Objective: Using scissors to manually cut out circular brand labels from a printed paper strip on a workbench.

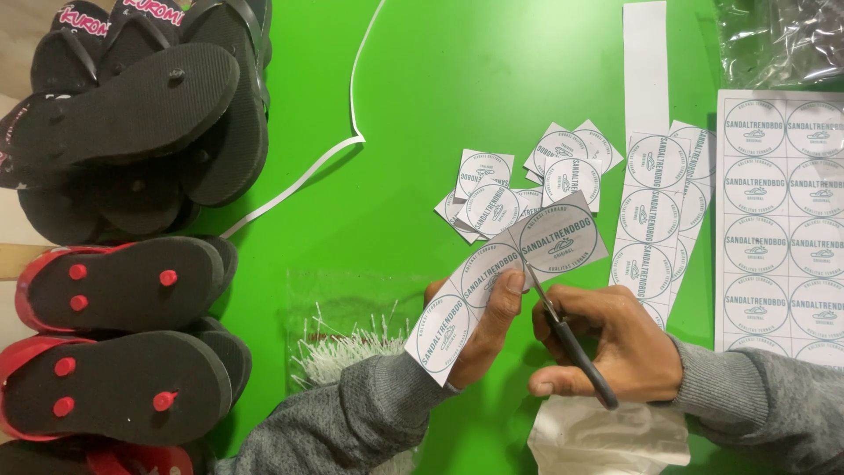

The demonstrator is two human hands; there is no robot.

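Note:
My left hand (488, 321) pinches a white paper strip of round printed labels (510, 273), held slanting above the green table (413, 97). My right hand (607, 343) grips black-handled scissors (567, 339), whose blades sit at the strip's edge between two labels. Several cut square labels (519, 189) lie in a loose heap just beyond the strip. Both forearms wear grey sleeves.
Black and red flip-flops (132, 220) are stacked along the left edge. Label strips (655, 202) and a full label sheet (782, 229) lie at right, a clear plastic bag (782, 40) at top right. A bag of white fasteners (343, 339) sits near my left arm; a white cord (352, 132) curves across.

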